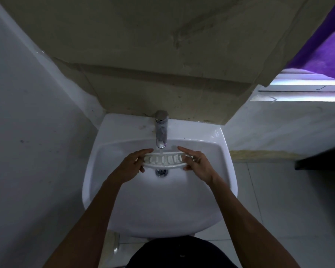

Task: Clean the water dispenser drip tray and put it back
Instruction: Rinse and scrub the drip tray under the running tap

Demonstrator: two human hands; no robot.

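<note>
Left hand and right hand each pinch one end of drip tray, between them under tap so water rinses slots.

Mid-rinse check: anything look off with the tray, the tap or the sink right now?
Nothing stands out. The left hand and right hand hold the white drip tray level by its ends under the running tap, above the drain. No crack shows on the tray or sink.
</note>
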